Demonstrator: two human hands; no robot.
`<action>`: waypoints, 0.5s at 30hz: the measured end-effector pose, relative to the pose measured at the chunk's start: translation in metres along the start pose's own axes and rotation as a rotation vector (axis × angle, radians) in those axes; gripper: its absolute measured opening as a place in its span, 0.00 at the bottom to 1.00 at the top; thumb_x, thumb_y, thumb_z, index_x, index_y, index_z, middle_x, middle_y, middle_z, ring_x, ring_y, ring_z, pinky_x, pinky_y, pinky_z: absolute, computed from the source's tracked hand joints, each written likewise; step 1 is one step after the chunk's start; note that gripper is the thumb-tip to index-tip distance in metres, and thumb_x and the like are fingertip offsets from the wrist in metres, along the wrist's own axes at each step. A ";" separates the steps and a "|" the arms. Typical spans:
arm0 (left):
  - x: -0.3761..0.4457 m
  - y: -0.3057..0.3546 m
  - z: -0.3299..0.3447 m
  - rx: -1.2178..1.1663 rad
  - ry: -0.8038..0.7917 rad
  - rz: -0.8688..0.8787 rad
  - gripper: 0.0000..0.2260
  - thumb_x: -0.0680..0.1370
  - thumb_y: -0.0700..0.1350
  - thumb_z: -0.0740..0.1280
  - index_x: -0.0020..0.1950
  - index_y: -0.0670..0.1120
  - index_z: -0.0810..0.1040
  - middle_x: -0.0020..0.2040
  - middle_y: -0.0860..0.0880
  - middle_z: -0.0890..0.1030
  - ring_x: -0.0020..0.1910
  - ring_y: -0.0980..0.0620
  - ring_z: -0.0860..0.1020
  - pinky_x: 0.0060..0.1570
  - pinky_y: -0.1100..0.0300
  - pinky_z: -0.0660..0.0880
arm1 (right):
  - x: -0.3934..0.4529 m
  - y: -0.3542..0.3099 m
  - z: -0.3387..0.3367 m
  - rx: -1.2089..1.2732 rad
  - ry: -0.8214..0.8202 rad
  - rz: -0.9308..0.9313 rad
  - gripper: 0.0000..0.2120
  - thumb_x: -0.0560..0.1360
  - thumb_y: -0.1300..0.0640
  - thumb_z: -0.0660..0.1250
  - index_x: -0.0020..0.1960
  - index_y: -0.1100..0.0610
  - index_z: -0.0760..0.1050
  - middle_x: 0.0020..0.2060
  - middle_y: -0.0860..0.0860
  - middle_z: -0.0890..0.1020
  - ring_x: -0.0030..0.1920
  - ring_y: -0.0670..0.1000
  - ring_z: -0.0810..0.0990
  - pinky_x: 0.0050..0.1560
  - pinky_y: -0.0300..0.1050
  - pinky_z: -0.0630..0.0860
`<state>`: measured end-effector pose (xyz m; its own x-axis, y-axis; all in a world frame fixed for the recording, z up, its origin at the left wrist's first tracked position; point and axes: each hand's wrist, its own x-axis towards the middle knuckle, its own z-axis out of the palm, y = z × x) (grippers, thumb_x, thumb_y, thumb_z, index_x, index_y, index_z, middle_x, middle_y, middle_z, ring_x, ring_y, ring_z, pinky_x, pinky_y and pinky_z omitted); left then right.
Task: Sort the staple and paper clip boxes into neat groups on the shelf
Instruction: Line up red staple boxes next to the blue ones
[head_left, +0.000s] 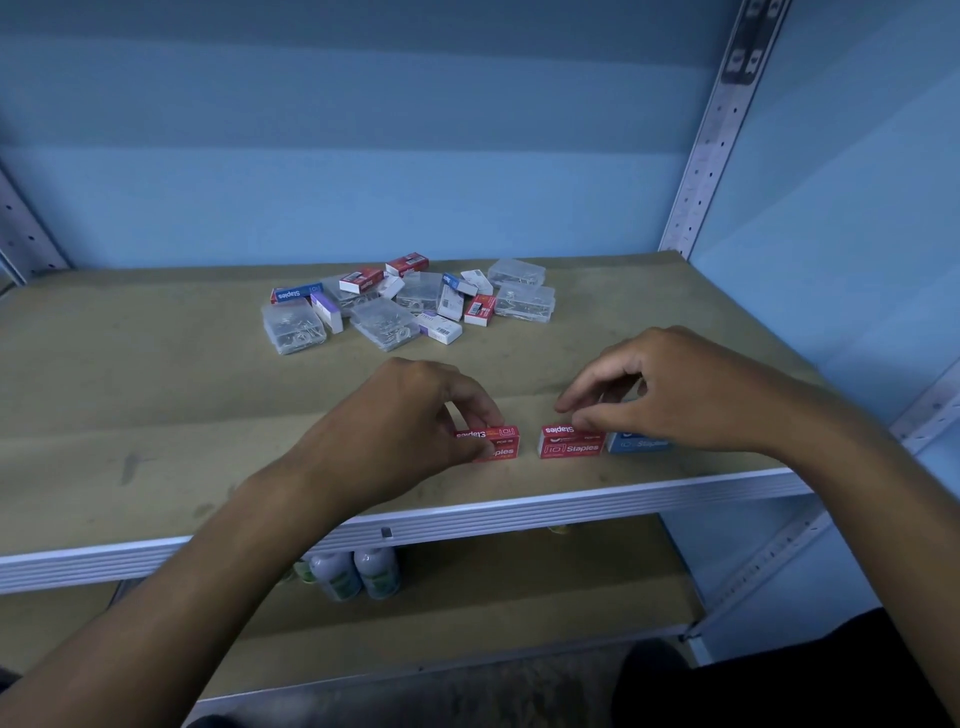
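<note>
**Lining up red staple boxes at the shelf's front edge**

Taking the shelf's front rail (571, 501) as the landmark: just behind it, near the middle, the left hand (410, 421) pinches a red staple box (496, 443) between thumb and fingertips, narrow on its near end. A small gap to the right, a second red staple box (571, 441) sits under the right hand (670, 395), whose fingers curl loosely over its top, touching rather than clearly gripping. A blue staple box (639, 441) lies just right of that, partly hidden by the palm.

All three lie with their long axes parallel to the rail, front labels facing the person; the top lettering reads upside down.

Well behind the rail sits the unsorted heap (410, 304) of staple boxes and clear paper clip cases.

Risks, as I judge them: sliding the left box across could shove its neighbour into the blue one and skew the row, since the right hand's hold is light. These boxes sit close to the rail, so a careless nudge forward could tip one over the edge.
</note>
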<state>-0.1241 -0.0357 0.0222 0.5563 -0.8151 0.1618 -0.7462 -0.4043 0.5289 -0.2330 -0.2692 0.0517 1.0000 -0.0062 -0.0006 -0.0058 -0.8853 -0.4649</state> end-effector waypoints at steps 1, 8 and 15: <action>0.000 0.000 0.000 0.000 -0.002 0.007 0.09 0.71 0.48 0.76 0.50 0.56 0.85 0.44 0.61 0.82 0.39 0.60 0.80 0.42 0.61 0.78 | 0.000 0.002 -0.002 0.008 0.019 0.003 0.05 0.74 0.48 0.75 0.49 0.40 0.86 0.43 0.33 0.85 0.46 0.33 0.81 0.45 0.26 0.74; 0.001 -0.004 -0.001 -0.014 0.007 0.007 0.10 0.71 0.52 0.75 0.51 0.57 0.83 0.45 0.61 0.82 0.40 0.61 0.80 0.42 0.62 0.79 | -0.002 0.026 -0.018 -0.081 0.106 0.092 0.09 0.75 0.56 0.73 0.46 0.42 0.87 0.40 0.34 0.86 0.45 0.34 0.81 0.46 0.29 0.76; 0.006 -0.001 0.000 -0.008 0.064 0.026 0.10 0.71 0.57 0.73 0.51 0.58 0.83 0.43 0.61 0.81 0.40 0.60 0.80 0.41 0.62 0.78 | 0.001 0.039 -0.018 -0.219 0.035 0.122 0.11 0.75 0.58 0.71 0.44 0.42 0.87 0.40 0.37 0.86 0.44 0.32 0.79 0.39 0.23 0.69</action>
<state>-0.1200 -0.0407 0.0226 0.5595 -0.7969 0.2279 -0.7577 -0.3802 0.5305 -0.2320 -0.3122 0.0489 0.9912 -0.1319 -0.0130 -0.1308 -0.9567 -0.2602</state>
